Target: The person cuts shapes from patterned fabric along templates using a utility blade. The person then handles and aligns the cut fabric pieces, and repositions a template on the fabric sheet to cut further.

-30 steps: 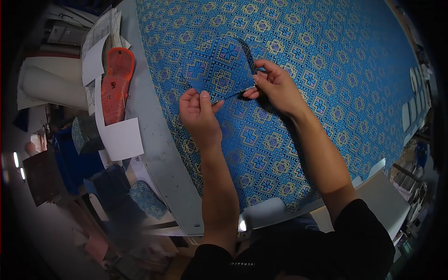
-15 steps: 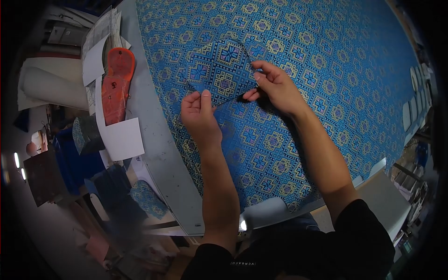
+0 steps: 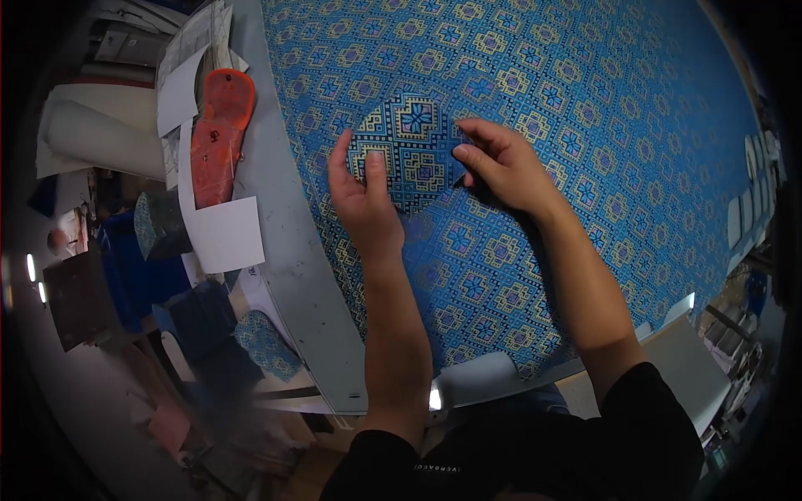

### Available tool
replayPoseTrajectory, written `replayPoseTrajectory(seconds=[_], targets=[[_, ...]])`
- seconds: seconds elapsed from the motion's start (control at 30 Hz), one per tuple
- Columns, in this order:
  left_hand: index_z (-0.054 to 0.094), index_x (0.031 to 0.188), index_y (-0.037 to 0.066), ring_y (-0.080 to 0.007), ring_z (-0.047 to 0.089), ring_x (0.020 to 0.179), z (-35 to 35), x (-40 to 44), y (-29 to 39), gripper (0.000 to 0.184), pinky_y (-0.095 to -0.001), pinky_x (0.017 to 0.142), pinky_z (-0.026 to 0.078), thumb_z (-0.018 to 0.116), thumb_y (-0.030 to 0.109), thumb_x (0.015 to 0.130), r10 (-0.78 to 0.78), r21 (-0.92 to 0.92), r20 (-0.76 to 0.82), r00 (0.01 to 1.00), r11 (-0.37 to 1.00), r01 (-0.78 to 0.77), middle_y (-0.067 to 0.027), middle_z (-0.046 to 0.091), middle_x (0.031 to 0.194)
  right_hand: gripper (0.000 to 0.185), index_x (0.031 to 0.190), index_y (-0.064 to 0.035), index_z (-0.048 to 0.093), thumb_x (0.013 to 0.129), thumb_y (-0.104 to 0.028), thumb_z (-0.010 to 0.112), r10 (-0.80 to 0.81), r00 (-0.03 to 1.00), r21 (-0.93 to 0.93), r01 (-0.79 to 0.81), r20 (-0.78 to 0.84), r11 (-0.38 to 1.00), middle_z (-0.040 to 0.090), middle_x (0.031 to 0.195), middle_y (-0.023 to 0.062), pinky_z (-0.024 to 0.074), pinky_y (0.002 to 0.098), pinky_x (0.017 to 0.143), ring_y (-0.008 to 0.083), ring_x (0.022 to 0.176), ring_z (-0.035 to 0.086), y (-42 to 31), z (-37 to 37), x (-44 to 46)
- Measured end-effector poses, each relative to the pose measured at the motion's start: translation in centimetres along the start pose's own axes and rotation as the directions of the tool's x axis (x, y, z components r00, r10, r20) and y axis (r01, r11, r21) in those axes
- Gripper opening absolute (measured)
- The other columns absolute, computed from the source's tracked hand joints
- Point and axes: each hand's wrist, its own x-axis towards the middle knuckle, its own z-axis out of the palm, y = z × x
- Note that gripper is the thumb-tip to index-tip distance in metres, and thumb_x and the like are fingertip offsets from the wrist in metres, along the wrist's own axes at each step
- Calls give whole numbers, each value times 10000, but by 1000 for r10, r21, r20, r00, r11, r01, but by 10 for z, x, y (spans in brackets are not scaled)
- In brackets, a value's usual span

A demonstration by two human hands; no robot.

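Note:
Raised above a large blue patterned fabric sheet (image 3: 501, 250) is a smaller cut piece of the same blue and yellow patterned fabric (image 3: 408, 142). My left hand (image 3: 365, 192) grips its left side, thumb lying across the front and the fingers along the left edge, partly behind it. At the right edge, my right hand (image 3: 501, 163) pinches the piece between thumb and fingers, over a dark spot of shadow. The piece faces up, slightly rounded in outline.
The sheet covers a grey table (image 3: 313, 275). Along its left edge lie orange-red templates (image 3: 219, 142) and white paper (image 3: 225, 236). A rolled pale material (image 3: 100, 138) and a blue bin (image 3: 159, 280) stand left. Several pale pieces (image 3: 746, 200) lie at the far right.
The fabric piece now faces me flatter and its dark edge no longer shows as a loop. My left fingers have straightened and spread along its side. The view has shifted slightly.

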Motion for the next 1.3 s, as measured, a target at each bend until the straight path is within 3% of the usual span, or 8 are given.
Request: replayPoseTrajectory(seconds=[0.07,0.37,0.57,0.63,0.73,1.1,1.3], targets=[[484,1417,-10,-140,627,1048,-2,0,0,412,-260,900,537,581,46,1021,9,7,7,1000,1000,-9,-133,611,1247,418,1423,-67,580,1010,-97,642,-68,997,-129,62,-43,990,680,925,11,539,237,665,69,690,620,3,2,-2],[544,1348,-7,-146,637,1058,-5,1,-3,367,-262,926,544,624,44,994,57,49,-73,996,997,-54,-121,619,1246,504,1508,-169,527,1018,-92,617,-196,980,-208,188,-22,960,696,963,24,544,250,669,74,700,617,5,7,-2],[564,1336,-6,-143,632,1075,-3,-1,-5,381,-263,935,527,662,64,975,49,31,-119,992,998,-45,-117,617,1277,521,1517,-172,517,1014,-62,597,-157,988,-235,153,0,960,712,976,48,537,254,666,77,696,616,5,6,-2],[589,1324,-10,-142,632,1073,2,-1,-3,385,-264,943,522,688,71,960,160,132,-157,975,981,-139,-119,628,1287,524,1518,-175,516,1013,-56,594,-168,986,-231,163,-1,959,713,980,49,534,253,664,79,694,615,6,7,-2],[612,1310,-15,-140,631,1079,2,-2,2,381,-264,943,520,704,77,951,78,82,-145,986,994,-67,-117,644,1282,527,1517,-184,518,1012,-50,592,-197,980,-242,189,-8,952,714,982,48,531,253,663,83,688,612,7,7,-1],[624,1306,-16,-132,656,1032,-1,-1,-2,363,-253,909,540,687,97,967,94,114,-131,987,990,-80,-121,676,1227,487,1474,-179,564,1004,-69,623,-219,973,-263,193,-73,945,731,1026,60,525,255,656,87,676,606,2,9,-5],[627,1302,-13,-128,660,1004,-2,-1,-6,354,-245,893,543,679,105,972,88,99,-116,989,992,-77,-119,684,1202,448,1422,-169,615,985,-77,655,-420,905,-402,362,-65,841,746,1171,101,550,275,710,128,730,670,9,6,-1]])
